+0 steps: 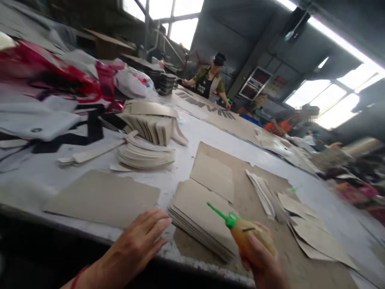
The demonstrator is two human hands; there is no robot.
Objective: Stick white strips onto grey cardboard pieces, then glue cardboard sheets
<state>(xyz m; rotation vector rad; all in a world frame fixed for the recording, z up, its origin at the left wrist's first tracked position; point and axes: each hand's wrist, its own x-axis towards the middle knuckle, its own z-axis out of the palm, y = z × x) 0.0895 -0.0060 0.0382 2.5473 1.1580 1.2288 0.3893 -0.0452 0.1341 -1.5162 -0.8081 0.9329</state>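
While cluttered, grey worktable (210,132) in dim workshop, cardboard stacks (198,220).

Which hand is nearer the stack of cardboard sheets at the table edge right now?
Left. The left hand lies open with its fingertips at the near-left corner of the stack of cardboard sheets. The right hand grips a glue bottle just off the stack's right side.

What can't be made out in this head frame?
- Right hand: cut off by the bottom edge; its grip hides part of the yellowish glue bottle with green nozzle.
- Black lettering on the far cardboard strip: too small.
- Red-and-white bags: blurred.
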